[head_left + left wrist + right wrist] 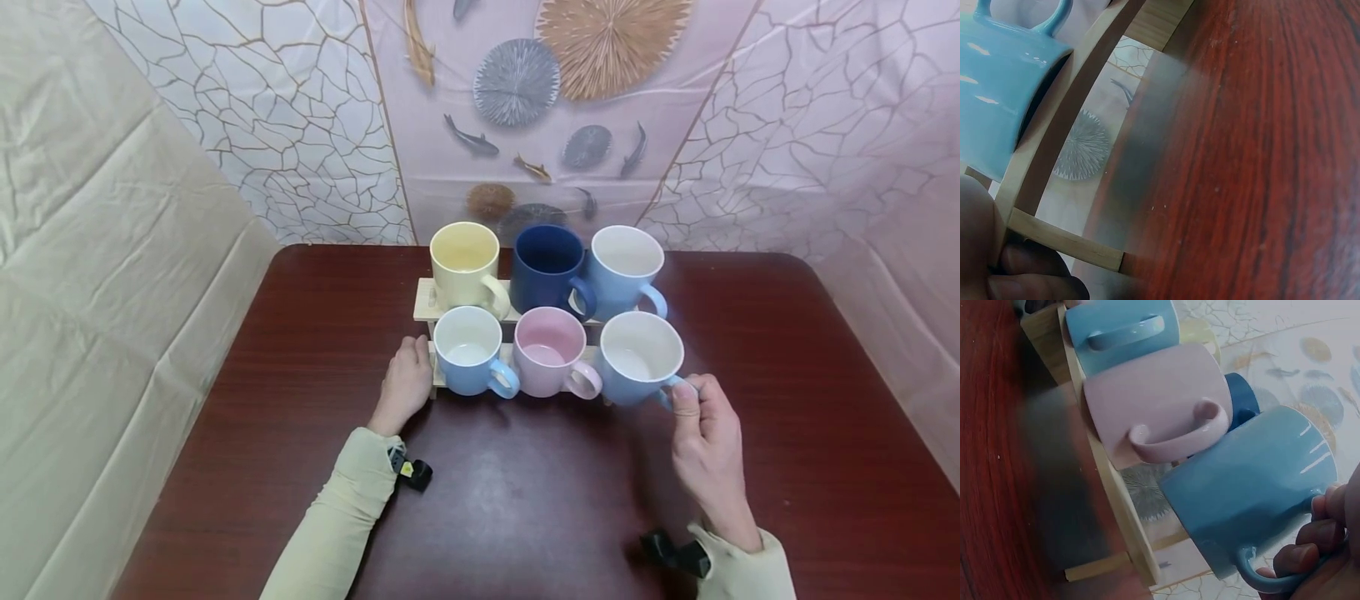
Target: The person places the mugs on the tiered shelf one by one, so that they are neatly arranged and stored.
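My right hand (708,437) holds a light blue mug (630,379) with a white inside by its handle, at the right end of a wooden two-step rack's lower shelf. In the right wrist view, that mug (1254,487) tilts, with a gap between its base and the shelf. A pink mug (542,371) and another light blue mug (461,371) stand on the lower shelf to its left. My left hand (407,379) grips the left end of the rack (1035,150), thumb above and fingers curled underneath.
On the upper shelf (424,300) stand a yellow mug (453,287), a dark blue mug (536,287) and a light blue mug (611,292). The rack is on a dark red-brown wooden table (480,500). Behind hangs a patterned cloth (300,125); a beige cloth (90,250) hangs at left.
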A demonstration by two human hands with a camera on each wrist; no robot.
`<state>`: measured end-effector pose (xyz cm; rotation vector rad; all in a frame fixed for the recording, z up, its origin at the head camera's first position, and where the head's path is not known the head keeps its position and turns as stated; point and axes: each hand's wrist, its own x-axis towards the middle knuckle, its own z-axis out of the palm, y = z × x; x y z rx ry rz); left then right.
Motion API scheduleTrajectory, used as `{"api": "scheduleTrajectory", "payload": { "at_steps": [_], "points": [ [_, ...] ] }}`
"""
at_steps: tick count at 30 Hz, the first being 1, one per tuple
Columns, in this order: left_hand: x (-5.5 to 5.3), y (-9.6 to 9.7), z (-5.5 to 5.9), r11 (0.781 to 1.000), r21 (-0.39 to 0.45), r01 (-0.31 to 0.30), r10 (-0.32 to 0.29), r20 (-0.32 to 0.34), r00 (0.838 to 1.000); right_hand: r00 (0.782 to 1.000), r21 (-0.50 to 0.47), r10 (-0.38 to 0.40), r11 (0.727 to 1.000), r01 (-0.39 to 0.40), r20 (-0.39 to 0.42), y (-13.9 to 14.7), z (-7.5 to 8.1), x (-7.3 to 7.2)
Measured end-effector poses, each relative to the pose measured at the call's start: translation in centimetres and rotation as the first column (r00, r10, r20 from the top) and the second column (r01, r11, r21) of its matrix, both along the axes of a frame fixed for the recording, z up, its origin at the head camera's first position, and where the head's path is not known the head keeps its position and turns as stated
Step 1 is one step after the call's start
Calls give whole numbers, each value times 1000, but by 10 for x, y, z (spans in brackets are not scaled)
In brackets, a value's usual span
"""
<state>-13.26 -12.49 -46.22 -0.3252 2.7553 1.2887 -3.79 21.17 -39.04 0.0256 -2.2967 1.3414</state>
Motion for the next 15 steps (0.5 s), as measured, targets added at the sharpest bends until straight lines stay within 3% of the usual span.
{"api": "scheduleTrajectory", "payload": {
  "at_steps": [15],
  "points": [
    [0, 0, -1, 1000, -2, -1, 1, -13, 1000, 1000, -52, 11, 999, -10, 17, -10, -20, -14]
  ]
}}
